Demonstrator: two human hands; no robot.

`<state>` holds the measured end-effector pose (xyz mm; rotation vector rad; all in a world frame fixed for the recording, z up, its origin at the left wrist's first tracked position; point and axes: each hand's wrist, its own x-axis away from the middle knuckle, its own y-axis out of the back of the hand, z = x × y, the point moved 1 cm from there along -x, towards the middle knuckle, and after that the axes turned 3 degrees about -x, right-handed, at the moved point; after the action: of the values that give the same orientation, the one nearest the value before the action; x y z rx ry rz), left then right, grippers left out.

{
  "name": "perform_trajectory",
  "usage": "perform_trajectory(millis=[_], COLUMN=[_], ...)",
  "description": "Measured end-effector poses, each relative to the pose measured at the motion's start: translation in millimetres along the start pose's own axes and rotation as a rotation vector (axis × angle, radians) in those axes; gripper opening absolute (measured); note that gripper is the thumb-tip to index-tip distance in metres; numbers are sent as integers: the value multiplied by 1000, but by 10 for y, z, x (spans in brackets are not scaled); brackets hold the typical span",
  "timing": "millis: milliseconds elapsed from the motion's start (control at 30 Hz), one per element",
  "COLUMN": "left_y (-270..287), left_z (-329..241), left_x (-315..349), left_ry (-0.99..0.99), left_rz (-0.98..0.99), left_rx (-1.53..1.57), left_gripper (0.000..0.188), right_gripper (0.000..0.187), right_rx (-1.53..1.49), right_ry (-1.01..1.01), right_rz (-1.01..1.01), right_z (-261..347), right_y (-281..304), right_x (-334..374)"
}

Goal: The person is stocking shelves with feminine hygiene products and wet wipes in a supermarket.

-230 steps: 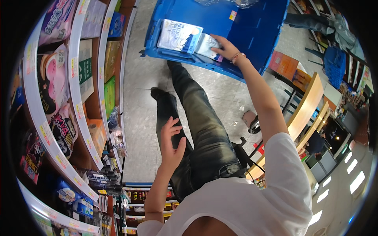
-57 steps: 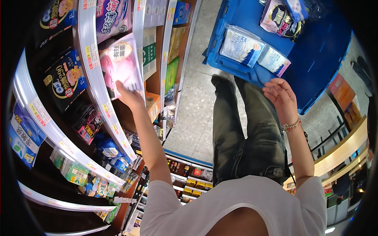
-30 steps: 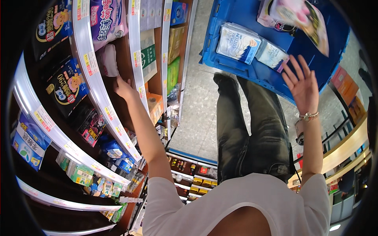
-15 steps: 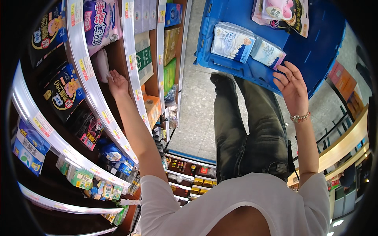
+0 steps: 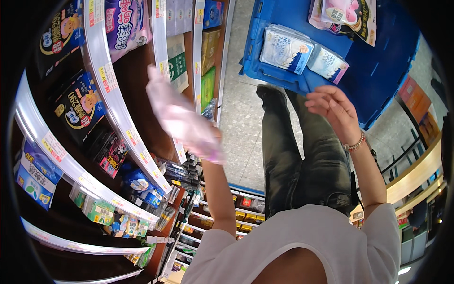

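My left hand [image 5: 216, 134] is closed on a pale pink soft pack [image 5: 177, 116], held in front of the shelf edges. The pack is smeared by motion and hides most of the fingers. My right hand [image 5: 336, 112] is open, fingers loosely bent and apart, with nothing in it. It hovers just short of the near rim of a blue plastic crate [image 5: 283, 81]. Inside the crate lie a stack of white and blue cotton packs [image 5: 286, 49], a smaller pack with a pink edge [image 5: 327, 64] and a larger pink and black bag [image 5: 343, 16].
Shelves with price-tagged edges [image 5: 111, 80] curve along my left, bearing a purple and pink pack [image 5: 126, 26], dark blue packs [image 5: 78, 106] and green boxes [image 5: 100, 213]. Grey floor [image 5: 239, 118] lies between shelves and crate. Orange boxes [image 5: 418, 104] stand at the right.
My left hand has drawn the pale pink pack off the shelf and moved it right, toward my body. My right hand has shifted slightly left and down, away from the small pack.
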<state>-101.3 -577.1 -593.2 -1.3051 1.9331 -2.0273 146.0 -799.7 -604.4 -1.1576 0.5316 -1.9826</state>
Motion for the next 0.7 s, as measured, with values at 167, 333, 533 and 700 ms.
perform_trajectory(millis=[167,333,533,700], left_y=[139,117,-31,-419], left_z=[439,528,413,596], left_x=[112,33,-155,-310], left_ry=[265,521,623,414], left_rz=[-191,-52,185,68], left_rx=[-882,-1150,-1238,-1590], left_gripper=[41,42,34,29], right_gripper=[53,63,61,57], right_rx=[-530,-215,92,-134], right_ry=[-223,-330,-417,-481], right_rz=[-32,-101,228,28], right_z=[-225,-190,-226,-126], right_y=[36,622,936,459], right_x=[175,371,335,251])
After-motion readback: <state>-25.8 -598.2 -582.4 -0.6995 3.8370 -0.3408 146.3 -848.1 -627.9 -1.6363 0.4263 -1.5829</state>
